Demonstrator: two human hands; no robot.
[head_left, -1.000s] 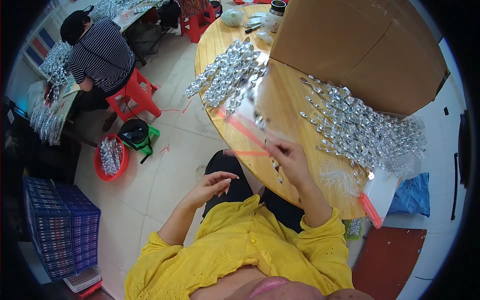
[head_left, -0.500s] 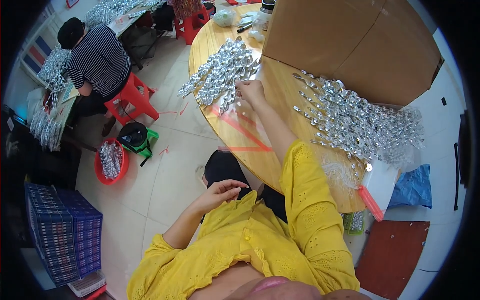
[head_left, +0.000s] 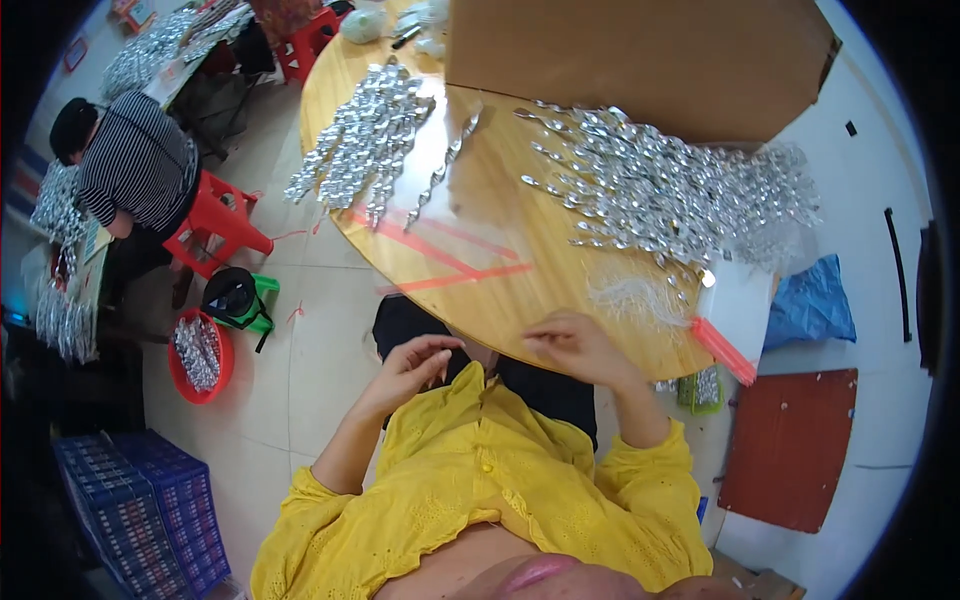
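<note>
My left hand is in front of my body by the table's near edge, its fingers bent toward the thumb; what they hold, if anything, is too small to see. Over the near edge hovers my right hand, its curled fingertips blurred. Beyond the hands, a single twisted silver strand lies slanting, apart from the pile of silver strands to its left. A larger heap of silver strands covers the table's right side. Close to my right hand lies a tangle of thin white threads.
Red tape strips mark the wooden table. A large cardboard box stands at its back, and a pink-red bundle overhangs the right edge. At left, another person sits on a red stool near a red basin.
My right hand has drawn back from the left pile to the table's near edge. One silver strand now lies apart from that pile. The view has shifted to the right.
</note>
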